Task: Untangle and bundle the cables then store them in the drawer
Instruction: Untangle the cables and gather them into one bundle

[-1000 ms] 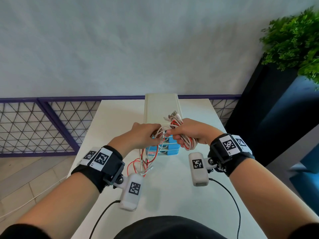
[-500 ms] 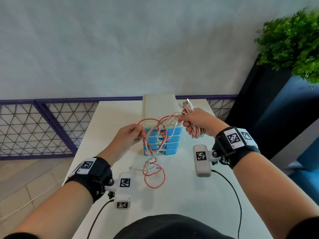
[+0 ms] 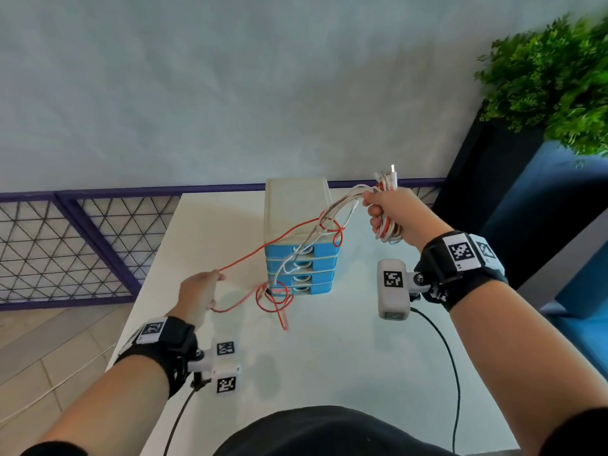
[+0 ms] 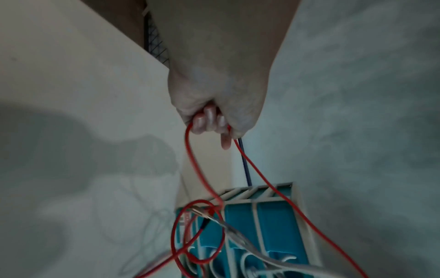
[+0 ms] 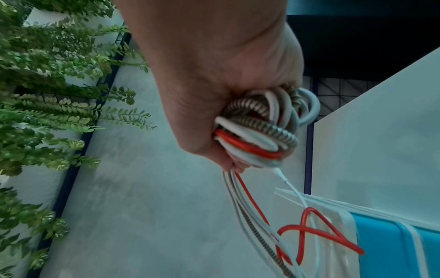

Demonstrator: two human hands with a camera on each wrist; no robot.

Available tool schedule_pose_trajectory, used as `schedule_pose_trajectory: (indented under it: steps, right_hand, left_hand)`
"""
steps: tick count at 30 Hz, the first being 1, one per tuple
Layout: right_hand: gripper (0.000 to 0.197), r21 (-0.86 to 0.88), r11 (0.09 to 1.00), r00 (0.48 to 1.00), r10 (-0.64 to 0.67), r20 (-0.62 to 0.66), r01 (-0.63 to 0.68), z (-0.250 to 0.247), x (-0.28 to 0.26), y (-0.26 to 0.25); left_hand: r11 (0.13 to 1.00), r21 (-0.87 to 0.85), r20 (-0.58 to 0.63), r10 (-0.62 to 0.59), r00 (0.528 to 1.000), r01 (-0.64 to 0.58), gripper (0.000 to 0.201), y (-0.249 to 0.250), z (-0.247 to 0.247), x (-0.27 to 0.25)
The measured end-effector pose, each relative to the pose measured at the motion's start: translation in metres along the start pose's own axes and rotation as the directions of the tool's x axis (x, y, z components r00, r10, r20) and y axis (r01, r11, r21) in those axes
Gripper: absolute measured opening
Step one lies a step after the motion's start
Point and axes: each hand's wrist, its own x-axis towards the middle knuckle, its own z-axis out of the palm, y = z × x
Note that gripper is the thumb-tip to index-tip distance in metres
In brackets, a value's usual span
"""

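Left hand around red cable

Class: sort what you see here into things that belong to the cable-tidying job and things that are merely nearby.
Part of the job:
- red cable, pulled by the left hand
- cable bundle, gripped in the right hand
- drawer unit

Just nearby:
- plant
- purple railing
- white table
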Motion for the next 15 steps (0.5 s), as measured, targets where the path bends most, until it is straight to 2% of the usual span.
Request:
schedule_pose_trajectory:
  steps: [2, 5, 7, 9, 11, 13, 15]
  right_hand:
    - [0.02, -0.016, 1.0, 0.999, 0.001, 0.041, 0.0, 0.001, 0.0, -0.002]
    - [0.02, -0.034, 0.999, 0.993, 0.019, 0.117, -0.015, 0.009, 0.0, -0.003]
    - [0.02, -0.049, 0.999, 0.986, 0.026, 0.163, -0.018, 0.015, -0.001, -0.003]
    - [0.019, -0.063, 0.998, 0.98, 0.03, 0.199, -0.018, 0.02, -0.002, -0.003]
    - [0.019, -0.06, 0.998, 0.976, 0.036, 0.216, -0.023, 0.026, -0.003, -0.003]
    - [0.02, -0.047, 0.999, 0.97, 0.038, 0.239, -0.027, 0.033, -0.005, -0.003]
    - [0.02, -0.015, 0.999, 0.958, 0.049, 0.283, -0.046, 0.039, -0.008, -0.005]
  left_hand:
    - [0.986, 0.154, 0.044, 0.056, 0.997, -0.062, 0.025, -0.005, -0.001, -0.001]
    - [0.943, 0.278, 0.102, 0.157, 0.982, -0.18, 0.02, -0.002, 0.009, -0.007]
    - [0.866, 0.384, 0.131, 0.292, 0.947, -0.32, 0.019, 0.004, 0.017, -0.011]
    - [0.752, 0.448, 0.117, 0.488, 0.865, -0.484, 0.02, 0.015, 0.027, -0.019]
    - [0.668, 0.402, 0.133, 0.633, 0.762, -0.626, 0.007, 0.032, 0.042, -0.033]
    - [0.608, 0.343, 0.289, 0.657, 0.697, -0.716, 0.01, 0.048, 0.058, -0.048]
    - [0.571, 0.365, 0.443, 0.589, 0.676, -0.736, 0.019, 0.056, 0.071, -0.062]
